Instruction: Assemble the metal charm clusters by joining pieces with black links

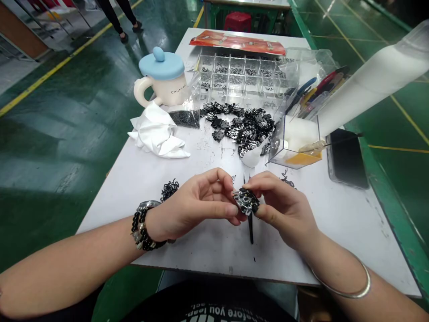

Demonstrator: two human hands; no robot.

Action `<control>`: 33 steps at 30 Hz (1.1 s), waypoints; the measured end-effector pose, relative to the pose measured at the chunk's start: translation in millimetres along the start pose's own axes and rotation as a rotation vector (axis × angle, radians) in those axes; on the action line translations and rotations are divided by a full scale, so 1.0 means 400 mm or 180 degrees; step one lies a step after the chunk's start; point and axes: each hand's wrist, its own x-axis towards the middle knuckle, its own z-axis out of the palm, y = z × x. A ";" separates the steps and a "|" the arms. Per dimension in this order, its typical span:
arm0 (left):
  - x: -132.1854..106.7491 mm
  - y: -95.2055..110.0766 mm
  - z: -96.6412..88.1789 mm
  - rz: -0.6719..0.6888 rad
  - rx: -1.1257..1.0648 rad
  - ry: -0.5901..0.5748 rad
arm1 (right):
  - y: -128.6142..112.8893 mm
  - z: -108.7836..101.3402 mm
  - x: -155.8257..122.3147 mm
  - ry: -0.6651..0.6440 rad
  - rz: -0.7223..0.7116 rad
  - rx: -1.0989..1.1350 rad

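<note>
A small black part with shiny metal pieces on it (246,201) is held up between both hands over the white table. My left hand (208,201) pinches its left edge with thumb and fingers. My right hand (283,205) grips the right edge between thumb and fingertips. Under the part, dark tweezers (250,230) lie on the table, partly hidden. Beyond the hands is a heap of similar black and silver parts (250,127). A little pile of black curved pieces (169,189) sits beside my left wrist.
A lidded mug (170,91), crumpled white tissue (157,132) and a bag of dark bits (186,117) stand at left. A divided clear tray (239,74) lies behind. At right are a clear tool holder (295,147), a white bottle (372,80) and a phone (348,158).
</note>
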 end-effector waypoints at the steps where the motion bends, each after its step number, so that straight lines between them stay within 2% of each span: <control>1: -0.001 -0.007 0.001 0.0101 0.0048 0.0027 | 0.001 0.002 -0.002 -0.0012 0.0145 0.0184; 5: 0.000 -0.028 0.001 0.0345 0.0243 0.0090 | 0.005 0.007 -0.007 -0.0129 0.0490 0.0690; 12: 0.001 -0.031 -0.002 0.0360 0.0323 0.0166 | 0.005 0.003 -0.007 -0.0245 0.0583 0.0681; 20: 0.002 -0.032 -0.003 0.0467 0.0342 0.0151 | 0.002 -0.003 0.000 -0.0298 0.0405 0.0341; 25: 0.005 -0.038 -0.009 0.0522 0.0171 0.0010 | 0.004 -0.005 0.000 -0.0200 0.0285 0.0219; 33: 0.003 -0.047 -0.006 0.0416 -0.0157 -0.0155 | 0.009 -0.007 -0.005 -0.0175 -0.0253 -0.0282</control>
